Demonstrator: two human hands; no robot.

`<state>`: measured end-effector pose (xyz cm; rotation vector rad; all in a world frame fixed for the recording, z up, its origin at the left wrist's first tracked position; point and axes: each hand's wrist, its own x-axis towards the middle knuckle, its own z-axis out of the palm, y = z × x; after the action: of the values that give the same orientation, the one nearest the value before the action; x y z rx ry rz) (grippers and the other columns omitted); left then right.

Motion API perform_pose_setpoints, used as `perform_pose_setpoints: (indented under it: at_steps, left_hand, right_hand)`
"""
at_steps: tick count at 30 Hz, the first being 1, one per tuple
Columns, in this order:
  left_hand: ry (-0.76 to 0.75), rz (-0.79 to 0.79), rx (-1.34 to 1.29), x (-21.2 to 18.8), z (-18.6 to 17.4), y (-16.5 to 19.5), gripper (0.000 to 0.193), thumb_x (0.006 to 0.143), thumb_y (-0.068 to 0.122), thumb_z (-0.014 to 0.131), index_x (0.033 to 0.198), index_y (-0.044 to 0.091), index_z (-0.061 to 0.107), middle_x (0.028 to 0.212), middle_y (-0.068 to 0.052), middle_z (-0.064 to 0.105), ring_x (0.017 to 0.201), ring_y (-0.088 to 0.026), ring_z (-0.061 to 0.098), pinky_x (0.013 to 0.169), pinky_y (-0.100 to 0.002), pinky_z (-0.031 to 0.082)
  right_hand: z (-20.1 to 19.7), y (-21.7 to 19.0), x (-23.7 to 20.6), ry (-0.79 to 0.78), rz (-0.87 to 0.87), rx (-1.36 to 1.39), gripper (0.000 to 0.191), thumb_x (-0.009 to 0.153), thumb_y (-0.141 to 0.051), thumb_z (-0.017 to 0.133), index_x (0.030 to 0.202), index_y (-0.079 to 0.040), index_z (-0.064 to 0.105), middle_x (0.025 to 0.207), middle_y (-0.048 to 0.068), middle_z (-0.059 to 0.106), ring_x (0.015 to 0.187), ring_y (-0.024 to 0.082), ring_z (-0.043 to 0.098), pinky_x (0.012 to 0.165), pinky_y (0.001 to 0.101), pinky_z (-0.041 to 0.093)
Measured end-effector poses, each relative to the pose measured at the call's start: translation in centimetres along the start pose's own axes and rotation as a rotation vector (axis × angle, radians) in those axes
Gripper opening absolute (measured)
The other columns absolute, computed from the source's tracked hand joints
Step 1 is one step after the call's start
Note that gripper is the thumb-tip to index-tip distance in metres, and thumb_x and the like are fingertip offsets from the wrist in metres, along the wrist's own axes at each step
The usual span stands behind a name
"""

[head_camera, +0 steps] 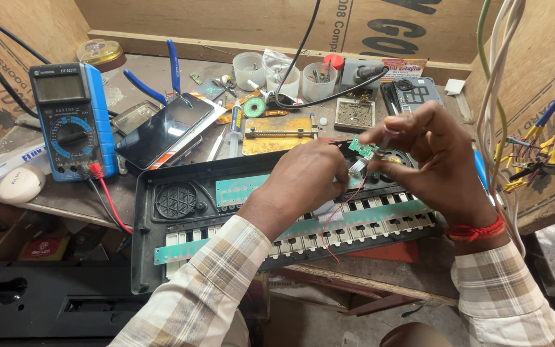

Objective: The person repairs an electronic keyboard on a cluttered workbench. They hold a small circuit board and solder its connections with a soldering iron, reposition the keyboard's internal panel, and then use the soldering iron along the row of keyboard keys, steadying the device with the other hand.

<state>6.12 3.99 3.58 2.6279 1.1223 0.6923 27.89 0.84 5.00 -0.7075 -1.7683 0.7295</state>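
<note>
A multimeter [72,122] with a blue casing is lying at 9 o'clock, its grey rectangular screen [57,87] sitting at its top end. Just right of it, a smartphone [162,130] is lying tilted, its dark glossy screen facing up. At 12 o'clock, a small rectangular label [405,68] in white, red and yellow is leaning against the back board. At 8 o'clock, a red carton [43,248] is sitting under the bench.
</note>
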Motion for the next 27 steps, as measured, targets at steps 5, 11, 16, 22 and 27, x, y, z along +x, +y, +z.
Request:
perform_pose_setpoints:
  at_steps: [5,11,16,22,27]
  left_hand:
    - [-0.011,-0.003,0.003,0.0,0.0,0.0,0.01,0.071,0.015,0.082,0.081,0.015,0.084,0.09,-0.011,0.076,0.094,-0.029,0.072,0.087,-0.042,0.056]
    - [0.011,0.016,-0.004,0.1,0.0,-0.1,0.009,0.072,0.016,0.082,0.081,0.013,0.082,0.088,-0.011,0.076,0.095,-0.029,0.072,0.088,-0.042,0.056]
    - [-0.038,-0.042,0.005,0.0,0.0,0.0,0.009,0.072,0.015,0.081,0.081,0.015,0.083,0.09,-0.011,0.075,0.093,-0.03,0.072,0.087,-0.042,0.056]
    - [0.016,0.02,-0.006,0.0,0.0,-0.1,0.01,0.07,0.016,0.083,0.08,0.013,0.082,0.088,-0.011,0.076,0.095,-0.029,0.072,0.089,-0.042,0.056]
    - [-0.007,-0.016,-0.002,0.1,-0.1,0.0,0.01,0.072,0.016,0.083,0.082,0.014,0.083,0.09,-0.012,0.075,0.093,-0.03,0.072,0.087,-0.042,0.056]
  right_hand:
    - [0.0,0.1,0.3,0.025,-0.061,-0.065,0.055,0.078,0.011,0.084,0.114,-0.007,0.046,0.111,0.01,0.059,0.107,0.019,0.07,0.094,0.0362,0.065]
    - [-0.1,0.0,0.2,0.041,0.056,0.006,0.045,0.088,0.013,0.076,0.117,-0.007,0.047,0.108,0.013,0.067,0.108,0.02,0.074,0.092,0.0352,0.066]
    - [-0.3,0.2,0.1,-0.087,-0.012,-0.009,0.053,0.081,0.013,0.077,0.119,-0.007,0.046,0.116,0.012,0.067,0.117,0.02,0.07,0.095,0.0355,0.063]
    - [-0.1,1.2,0.1,0.108,-0.092,-0.109,0.057,0.078,0.012,0.088,0.114,-0.007,0.047,0.108,0.007,0.058,0.101,0.015,0.068,0.089,0.0336,0.065]
    - [-0.2,0.6,0.1,0.015,-0.078,-0.078,0.055,0.081,0.011,0.084,0.118,-0.007,0.048,0.108,0.008,0.062,0.104,0.017,0.07,0.093,0.0341,0.065]
